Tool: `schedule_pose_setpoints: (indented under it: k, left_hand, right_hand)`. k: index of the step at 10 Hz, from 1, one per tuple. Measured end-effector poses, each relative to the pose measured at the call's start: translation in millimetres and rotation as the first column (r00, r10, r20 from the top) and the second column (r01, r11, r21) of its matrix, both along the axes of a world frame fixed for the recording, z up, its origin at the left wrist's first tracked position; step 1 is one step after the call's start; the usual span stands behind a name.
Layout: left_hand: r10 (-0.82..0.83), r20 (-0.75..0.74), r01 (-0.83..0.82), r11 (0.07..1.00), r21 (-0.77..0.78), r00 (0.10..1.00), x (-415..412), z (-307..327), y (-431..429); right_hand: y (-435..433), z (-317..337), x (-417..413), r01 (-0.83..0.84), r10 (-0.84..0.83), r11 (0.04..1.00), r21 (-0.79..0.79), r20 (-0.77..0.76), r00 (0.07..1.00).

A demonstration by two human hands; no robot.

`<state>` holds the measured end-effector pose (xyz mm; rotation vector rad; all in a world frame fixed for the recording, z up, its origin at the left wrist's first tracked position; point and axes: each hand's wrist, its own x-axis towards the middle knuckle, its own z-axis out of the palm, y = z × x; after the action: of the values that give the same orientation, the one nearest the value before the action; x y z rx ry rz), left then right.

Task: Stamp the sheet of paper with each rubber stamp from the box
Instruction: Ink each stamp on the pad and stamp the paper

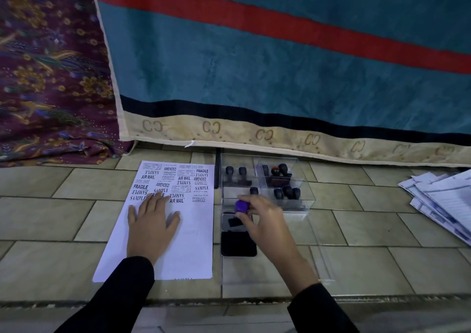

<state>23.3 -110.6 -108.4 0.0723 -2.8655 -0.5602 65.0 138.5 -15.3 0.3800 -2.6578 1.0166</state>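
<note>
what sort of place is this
Probably a home, worked on the floor: the sheet of paper and clear stamp box lie on beige floor tiles, beside a teal striped blanket and a floral cloth.

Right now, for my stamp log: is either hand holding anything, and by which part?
The right hand grips the purple-handled stamp by its handle; the left hand rests flat on the paper.
</note>
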Motion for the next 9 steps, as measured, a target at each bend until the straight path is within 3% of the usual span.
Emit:
schedule_pose_setpoints:
  k: [9]
  left_hand:
    - [0.005,0.009,-0.005,1.000,-0.014,1.000,1.4,1.8,2.1]
  right_hand:
    - [-11.9,-19.8,28.8,0.051,-0.050,0.995,0.081,-0.012,0.999]
